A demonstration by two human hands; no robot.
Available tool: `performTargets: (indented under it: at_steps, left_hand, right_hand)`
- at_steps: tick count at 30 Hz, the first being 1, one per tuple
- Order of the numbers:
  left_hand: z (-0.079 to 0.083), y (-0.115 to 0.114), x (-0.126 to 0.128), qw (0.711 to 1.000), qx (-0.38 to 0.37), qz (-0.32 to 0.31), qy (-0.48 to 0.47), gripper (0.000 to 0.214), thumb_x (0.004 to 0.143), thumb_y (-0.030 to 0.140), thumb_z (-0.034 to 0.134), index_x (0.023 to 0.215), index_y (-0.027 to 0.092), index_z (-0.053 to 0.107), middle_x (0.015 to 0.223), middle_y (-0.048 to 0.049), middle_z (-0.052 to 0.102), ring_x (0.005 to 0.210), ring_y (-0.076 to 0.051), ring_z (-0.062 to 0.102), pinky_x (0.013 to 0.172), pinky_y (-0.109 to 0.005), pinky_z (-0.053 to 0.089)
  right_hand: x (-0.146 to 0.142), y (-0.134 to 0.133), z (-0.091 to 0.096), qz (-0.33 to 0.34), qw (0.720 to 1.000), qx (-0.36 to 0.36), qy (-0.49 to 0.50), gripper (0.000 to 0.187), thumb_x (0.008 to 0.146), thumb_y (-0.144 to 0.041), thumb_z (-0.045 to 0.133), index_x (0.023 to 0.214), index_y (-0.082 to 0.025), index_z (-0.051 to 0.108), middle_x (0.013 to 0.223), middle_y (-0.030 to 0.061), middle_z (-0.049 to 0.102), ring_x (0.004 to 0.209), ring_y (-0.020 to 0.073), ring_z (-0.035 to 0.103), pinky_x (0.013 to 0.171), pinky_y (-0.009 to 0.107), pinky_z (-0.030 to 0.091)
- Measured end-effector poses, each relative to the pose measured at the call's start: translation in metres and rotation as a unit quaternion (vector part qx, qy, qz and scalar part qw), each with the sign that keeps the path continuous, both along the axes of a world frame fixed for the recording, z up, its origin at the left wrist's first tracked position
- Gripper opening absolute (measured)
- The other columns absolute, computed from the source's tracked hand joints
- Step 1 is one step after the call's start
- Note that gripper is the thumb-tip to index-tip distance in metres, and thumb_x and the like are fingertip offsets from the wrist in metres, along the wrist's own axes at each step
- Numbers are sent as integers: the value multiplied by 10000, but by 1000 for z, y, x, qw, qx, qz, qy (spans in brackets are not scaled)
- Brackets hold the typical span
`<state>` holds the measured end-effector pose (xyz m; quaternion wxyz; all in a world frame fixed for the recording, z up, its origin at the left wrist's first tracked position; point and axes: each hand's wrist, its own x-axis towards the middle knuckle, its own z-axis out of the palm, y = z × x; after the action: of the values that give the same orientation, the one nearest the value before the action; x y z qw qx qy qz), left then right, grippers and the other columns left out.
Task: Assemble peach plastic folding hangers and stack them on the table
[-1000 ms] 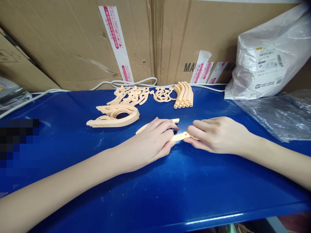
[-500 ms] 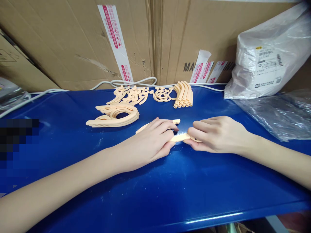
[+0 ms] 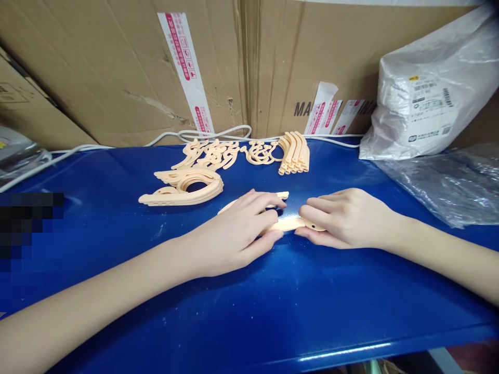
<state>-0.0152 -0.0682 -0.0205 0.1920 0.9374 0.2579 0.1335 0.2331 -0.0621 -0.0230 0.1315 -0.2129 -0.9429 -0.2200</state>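
A cream plastic hanger arm [image 3: 287,224] lies just above the blue table, held at both ends. My left hand [image 3: 237,228] is closed around its left end, with the thumb along the near side. At the right end, my right hand [image 3: 346,218] pinches it between thumb and curled fingers; a rounded tip with a dark hole [image 3: 314,226] shows beneath the fingers. Another cream hanger piece [image 3: 283,196] rests behind and partly under my left hand, mostly hidden. To the left sits a stack of curved cream hanger pieces [image 3: 187,196].
Along the back of the blue table [image 3: 249,317] lie small curved parts [image 3: 212,154], hook-shaped parts [image 3: 260,152] and a stack of curved arms [image 3: 295,153]. A white cable [image 3: 156,137] runs behind them. Cardboard boxes [image 3: 117,62] and a white plastic parcel [image 3: 413,104] stand behind.
The held piece has dipped slightly on its left side. My left thumb has slid a little to the right and lower. More of the rounded end shows under my right fingers.
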Motion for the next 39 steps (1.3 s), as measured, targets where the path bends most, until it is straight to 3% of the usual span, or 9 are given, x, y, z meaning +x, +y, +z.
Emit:
performTargets:
  at_steps: [4,9,12,16,22,28,31,35,39]
  left_hand:
    - [3,0,1,998,-38,41,-40,307,1030,338,355,896,198,592,1369,-72,535,1365,-226,404,1146,-458,329]
    - [1,8,-2,984,-84,126,-99,169,948,196,455,986,204,620,1346,-61,533,1240,-205,520,1032,-399,445]
    - [-2,14,-6,980,-93,126,-120,275,857,73,492,1062,196,629,1323,-62,546,1229,-184,536,1059,-381,430]
    - [-5,18,-8,981,-72,111,-141,335,863,6,468,1092,175,643,1279,-66,579,1232,-151,539,1094,-345,395]
    - [-5,17,-7,980,7,149,-128,160,901,80,583,1016,166,652,1153,-49,629,1085,-152,608,939,-293,478]
    - [-4,15,-10,979,86,163,-83,139,938,95,546,1022,171,627,1072,-20,642,962,-151,630,827,-288,493]
    - [-4,14,-10,973,116,194,-54,126,950,138,543,1042,164,626,1052,-27,660,946,-183,638,806,-326,504]
    - [-5,14,-9,964,157,215,-29,121,951,164,548,1010,138,651,1018,-49,682,908,-211,658,784,-351,526]
    - [-6,14,-9,959,199,203,0,148,946,149,544,957,105,685,1029,-88,698,916,-238,674,808,-377,550]
  right_hand:
    - [2,1,3,-4,995,-102,13,423,1024,-448,352,769,-177,555,602,-30,530,475,102,456,492,257,269]
    - [0,-4,6,7,977,-208,34,388,1000,-472,425,815,-172,586,672,-22,529,555,110,453,547,253,303]
    - [-3,-8,10,34,964,-254,66,337,974,-460,494,855,-170,620,714,-8,556,630,126,459,600,256,322]
    - [-5,-12,15,63,938,-324,105,258,940,-411,576,882,-175,659,831,23,615,760,146,492,711,269,363]
    - [-4,-11,19,57,908,-407,81,165,956,-329,567,965,-200,670,1113,65,594,1051,167,518,940,321,379]
    - [1,-11,26,25,900,-433,41,226,982,-227,480,1046,-262,694,1459,68,413,1386,212,337,1110,407,314]
    - [4,-10,26,11,897,-437,62,248,959,-170,489,1025,-264,709,1478,52,409,1367,209,393,1091,378,358]
    - [4,-9,26,16,886,-452,99,300,884,-22,466,936,-213,692,1228,47,583,1107,140,581,931,264,455]
    - [1,-12,27,41,883,-453,116,292,850,11,423,872,-174,648,1029,41,626,944,116,598,857,240,452]
